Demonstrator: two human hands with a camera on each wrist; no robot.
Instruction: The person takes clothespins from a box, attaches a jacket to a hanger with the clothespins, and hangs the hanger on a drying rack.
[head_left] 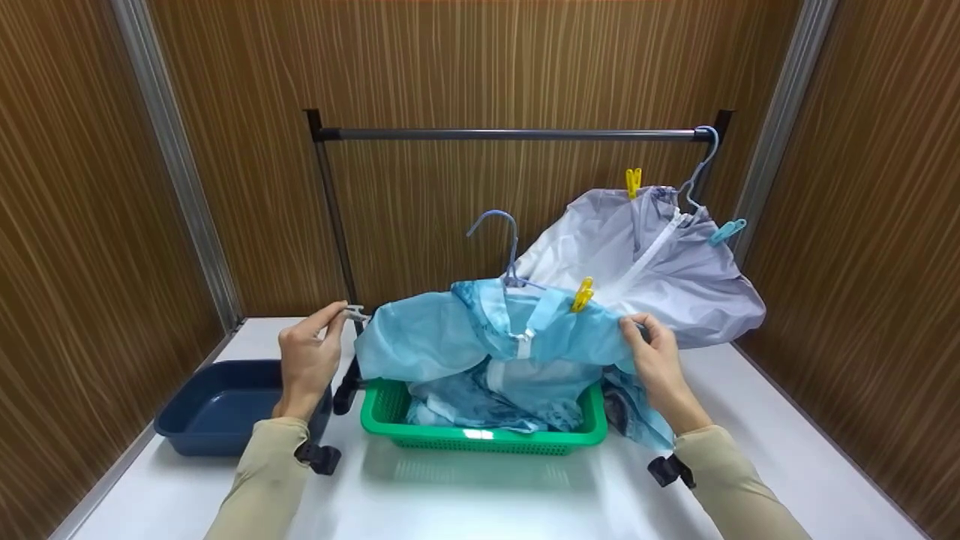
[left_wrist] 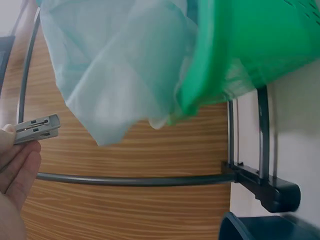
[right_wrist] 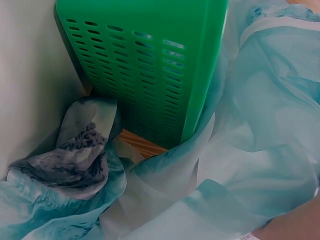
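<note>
My left hand (head_left: 309, 356) pinches a grey clothespin (left_wrist: 37, 128) between thumb and fingers, just left of a light-blue jacket (head_left: 427, 330). The jacket is on a blue hanger (head_left: 513, 238) whose hook stands free of the rail. A yellow clothespin (head_left: 583, 295) sits on its right shoulder area. With fingers and thumb, my right hand (head_left: 660, 367) grips the jacket's right side. The lower part of the jacket lies in and over a green basket (head_left: 487, 433), and one end hangs beside the basket. In the right wrist view, my fingertips are out of sight.
A black garment rack (head_left: 510, 135) stands behind. At its right end hangs a pale grey jacket (head_left: 675, 285) with yellow (head_left: 634, 182) and blue clothespins (head_left: 727, 231). A navy tub (head_left: 202, 442) is on the white table (head_left: 480, 502) at left. Wood-grain panels enclose the space.
</note>
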